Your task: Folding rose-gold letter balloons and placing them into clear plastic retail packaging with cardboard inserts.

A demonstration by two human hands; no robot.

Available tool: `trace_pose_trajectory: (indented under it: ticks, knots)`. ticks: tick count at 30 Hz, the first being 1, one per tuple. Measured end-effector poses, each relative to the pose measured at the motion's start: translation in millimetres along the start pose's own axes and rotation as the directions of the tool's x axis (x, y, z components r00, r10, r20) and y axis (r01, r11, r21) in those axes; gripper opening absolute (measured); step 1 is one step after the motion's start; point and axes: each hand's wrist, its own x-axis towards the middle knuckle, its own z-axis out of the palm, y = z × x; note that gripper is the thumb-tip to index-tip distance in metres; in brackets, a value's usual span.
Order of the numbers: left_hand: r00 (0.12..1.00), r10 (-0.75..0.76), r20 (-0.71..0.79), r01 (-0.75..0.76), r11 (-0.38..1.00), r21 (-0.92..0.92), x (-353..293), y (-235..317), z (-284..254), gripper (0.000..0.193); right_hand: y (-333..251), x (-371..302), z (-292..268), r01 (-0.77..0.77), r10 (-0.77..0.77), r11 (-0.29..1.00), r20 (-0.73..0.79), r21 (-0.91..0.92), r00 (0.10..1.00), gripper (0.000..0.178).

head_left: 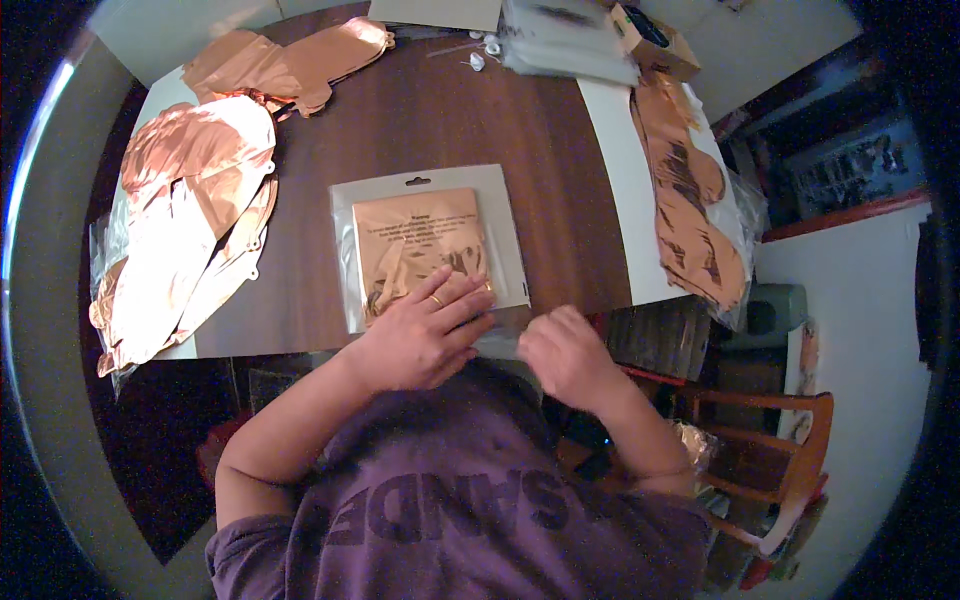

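A clear plastic bag (343, 258) lies near the table's front edge, with a pale backing card (508, 225) and a folded rose-gold foil balloon (410, 235) inside it. Dark print runs over its upper part, and a hang hole is at the top of the card. My left hand (430, 325) rests on the lower part of the bag, fingers stretched out and pressing down; a ring is on one finger. To its right, my right hand (567, 355) is just past the front edge, its fingers curled together. Whatever they pinch, if anything, is hidden.
Flat rose-gold foil balloons lie at the left (200, 190), the back left (290, 65) and the right edge (690, 190). Clear bags (565, 45) are stacked at the back, beside an open cardboard box (655, 45). A wooden chair (770, 450) stands at right.
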Motion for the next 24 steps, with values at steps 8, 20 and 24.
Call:
trace_pose_trajectory:
  ticks: [8, 20, 24]
  knots:
    - [0.975, 0.19, -0.117, -0.174, 0.975, 0.138, -10.6, 0.2, -1.1, 0.034, -17.7, 16.2, -4.9, -0.065, 0.156, 0.776, -0.09, 0.627, 0.984, 0.019]
    - [0.256, -0.789, -0.559, 0.918, 0.38, -0.116, -264.0, 32.5, 61.2, 0.009, -1.7, 24.2, -2.0, -0.196, 0.179, 0.916, 0.081, 0.349, 0.981, 0.017]
    - [-0.196, -0.951, -0.239, 0.977, -0.169, -0.129, -448.1, 11.3, 157.6, 0.016, -6.2, 25.4, -2.9, -0.165, 0.156, 0.939, 0.052, 0.301, 0.986, 0.017]
